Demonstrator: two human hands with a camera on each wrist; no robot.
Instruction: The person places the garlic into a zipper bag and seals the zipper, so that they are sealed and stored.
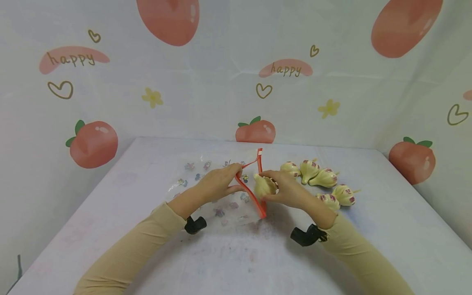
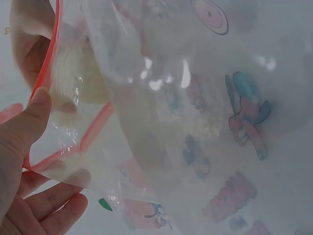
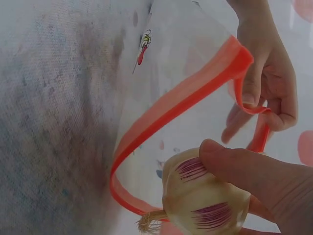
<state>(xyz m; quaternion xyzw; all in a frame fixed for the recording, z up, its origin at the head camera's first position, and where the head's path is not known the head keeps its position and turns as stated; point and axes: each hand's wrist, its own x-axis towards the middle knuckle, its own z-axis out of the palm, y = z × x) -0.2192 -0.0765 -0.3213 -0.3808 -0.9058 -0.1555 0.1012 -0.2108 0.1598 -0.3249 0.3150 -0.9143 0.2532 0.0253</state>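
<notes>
past two sleeves (image 1: 121,250), left hand (image 1: 218,183) pinches one bag (image 1: 228,208), right hand (image 1: 287,190) grips one of six garlics (image 1: 263,187)

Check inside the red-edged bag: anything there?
A garlic bulb, held in the right hand, is at the open mouth of the red-edged bag. Deeper in, the left hand and the printed film partly cover the view, so I can't tell whether anything lies there.

Behind the table (image 1: 236,272), which is pale and carries faint stains, there hangs a white cloth (image 1: 210,106) — it is printed with red fruits (image 1: 256,132). One stands just beyond the table's far edge. Higher above the table are two words "happy" (image 1: 287,68) — also yellow flowers (image 1: 152,97) and outlined hearts (image 1: 264,91).
</notes>
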